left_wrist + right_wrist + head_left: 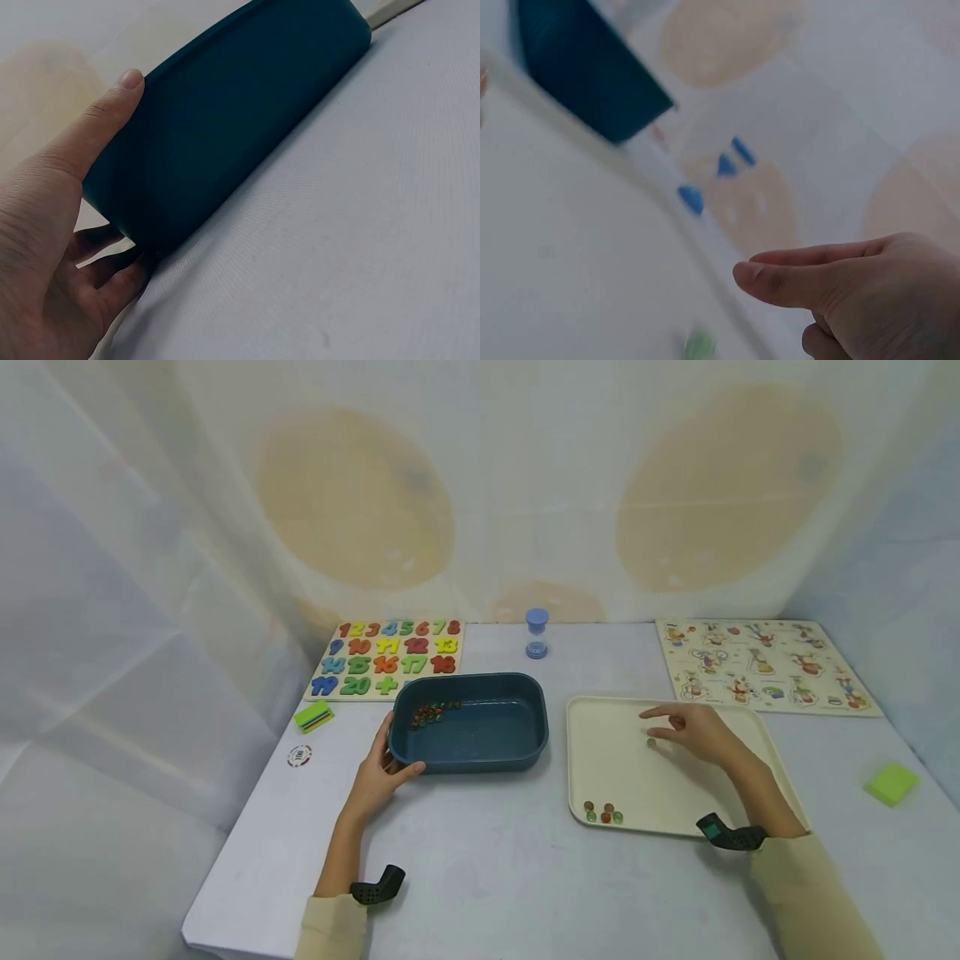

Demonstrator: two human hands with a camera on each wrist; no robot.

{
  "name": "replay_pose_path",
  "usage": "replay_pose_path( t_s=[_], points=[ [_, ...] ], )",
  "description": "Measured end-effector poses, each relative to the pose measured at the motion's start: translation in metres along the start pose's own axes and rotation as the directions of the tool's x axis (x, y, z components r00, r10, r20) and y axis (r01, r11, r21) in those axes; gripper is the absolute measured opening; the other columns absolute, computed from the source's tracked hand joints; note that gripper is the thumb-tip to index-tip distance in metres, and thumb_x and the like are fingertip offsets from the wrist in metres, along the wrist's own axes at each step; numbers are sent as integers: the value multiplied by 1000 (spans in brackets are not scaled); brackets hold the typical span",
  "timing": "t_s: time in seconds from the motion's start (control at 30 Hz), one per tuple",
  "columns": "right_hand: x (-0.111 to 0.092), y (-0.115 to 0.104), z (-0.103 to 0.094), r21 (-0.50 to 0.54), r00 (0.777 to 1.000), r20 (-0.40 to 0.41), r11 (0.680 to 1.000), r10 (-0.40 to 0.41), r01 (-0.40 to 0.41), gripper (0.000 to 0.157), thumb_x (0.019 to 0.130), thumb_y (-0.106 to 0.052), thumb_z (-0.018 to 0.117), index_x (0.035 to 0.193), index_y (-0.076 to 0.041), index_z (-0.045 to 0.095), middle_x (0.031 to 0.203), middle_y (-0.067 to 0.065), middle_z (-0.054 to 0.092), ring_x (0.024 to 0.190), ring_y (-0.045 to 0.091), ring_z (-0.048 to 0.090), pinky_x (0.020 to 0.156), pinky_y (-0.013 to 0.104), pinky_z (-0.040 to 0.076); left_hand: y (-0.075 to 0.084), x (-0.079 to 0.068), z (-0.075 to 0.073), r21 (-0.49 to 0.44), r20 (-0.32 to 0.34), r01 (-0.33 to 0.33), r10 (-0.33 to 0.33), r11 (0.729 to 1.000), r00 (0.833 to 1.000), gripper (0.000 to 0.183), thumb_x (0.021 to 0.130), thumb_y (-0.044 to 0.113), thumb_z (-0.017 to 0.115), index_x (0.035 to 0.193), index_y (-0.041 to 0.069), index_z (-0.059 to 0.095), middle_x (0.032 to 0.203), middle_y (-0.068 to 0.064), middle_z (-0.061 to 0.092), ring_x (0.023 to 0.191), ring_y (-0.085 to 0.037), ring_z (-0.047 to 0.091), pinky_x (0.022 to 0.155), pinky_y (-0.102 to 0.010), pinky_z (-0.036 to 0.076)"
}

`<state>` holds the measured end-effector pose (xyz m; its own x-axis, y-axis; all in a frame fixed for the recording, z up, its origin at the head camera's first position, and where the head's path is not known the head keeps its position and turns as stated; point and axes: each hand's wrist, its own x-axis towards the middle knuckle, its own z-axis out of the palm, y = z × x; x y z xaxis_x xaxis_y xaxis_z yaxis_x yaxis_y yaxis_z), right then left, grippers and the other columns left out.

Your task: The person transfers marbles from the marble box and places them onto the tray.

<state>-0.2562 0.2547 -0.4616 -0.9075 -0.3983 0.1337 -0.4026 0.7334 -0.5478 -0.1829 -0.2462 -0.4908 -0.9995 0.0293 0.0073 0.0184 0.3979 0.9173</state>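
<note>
My left hand (377,779) grips the near left corner of a dark blue rectangular dish (480,765). In the left wrist view the thumb (112,112) presses the dish's side near the rim, the other fingers bent around its end. Several red and green marbles (429,715) lie at the left inside the dish. Over a cream tray (622,760) hovers my right hand (697,731), index finger and thumb extended, the other fingers curled, nothing visible between them. One marble (651,743) is just below the thumb tip; the right wrist view shows a blurred green marble (700,345).
Several more marbles (606,817) sit in the tray's near left corner. Behind stand a number puzzle board (386,664), a blue hourglass (536,633) and a picture puzzle board (765,664). Green sponge-like blocks (891,783) and a round chip (299,756) lie at the sides.
</note>
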Motion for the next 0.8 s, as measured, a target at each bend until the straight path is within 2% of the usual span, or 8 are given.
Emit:
replay_pose_path(
  t_s=[0.1,0.2,0.3,0.4,0.5,0.6,0.67,0.8],
  points=[
    [23,-28,0,49,998,-23,997,-61,62,29,83,-29,64,107,-12,66,52,-5,28,46,6,23,40,23,26,2,-3,-2,-13,10,12,-12,1000,1000,92,75,30,72,141,44,9,148,-2,19,129,-33,31,99,-41,37],
    [54,-63,10,108,990,-34,985,-135,138,28,83,-30,63,106,-14,67,51,-5,28,45,7,24,41,24,26,9,-8,-5,-17,16,12,-11,1000,1000,92,76,26,72,142,40,8,148,-5,20,128,-35,31,98,-43,37],
    [87,-102,30,154,973,-28,961,-229,231,25,82,-27,65,104,-14,68,50,-4,27,45,10,24,42,24,24,17,-13,-7,-9,17,5,-5,1000,1000,92,77,24,71,143,35,8,148,-7,20,128,-36,32,98,-43,37],
    [115,-139,57,185,950,29,936,-311,301,25,82,-24,65,104,-14,67,49,-4,27,44,10,23,43,23,23,20,-16,-8,-2,15,0,0,1000,1000,92,78,24,71,144,34,8,148,-7,19,128,-36,33,97,-42,38],
    [138,-169,84,197,927,105,921,-360,335,27,82,-23,65,107,-13,66,47,-4,28,43,10,23,44,22,24,21,-18,-9,-2,14,-7,7,1000,1000,92,77,26,71,144,33,8,148,-8,20,127,-36,33,97,-42,38],
    [159,-185,105,175,920,155,926,-361,334,29,82,-23,65,110,-13,65,45,-2,32,42,10,24,45,22,24,22,-16,-8,-8,20,-13,13,1000,1000,93,76,29,71,144,33,8,147,-11,21,127,-36,33,98,-43,37],
    [169,-189,115,143,926,182,941,-330,307,29,82,-22,65,110,-14,65,46,2,38,42,10,27,45,22,24,23,-14,-8,-14,28,-20,20,1000,999,93,76,30,71,144,33,8,146,-13,23,127,-36,33,98,-43,37],
    [183,-183,131,78,940,236,969,-247,235,29,82,-21,66,111,-14,65,68,4,60,49,11,40,48,23,31,24,-10,-5,-13,41,-26,27,1000,999,93,77,30,71,144,34,7,146,-12,23,127,-36,33,98,-42,37]
  ],
)
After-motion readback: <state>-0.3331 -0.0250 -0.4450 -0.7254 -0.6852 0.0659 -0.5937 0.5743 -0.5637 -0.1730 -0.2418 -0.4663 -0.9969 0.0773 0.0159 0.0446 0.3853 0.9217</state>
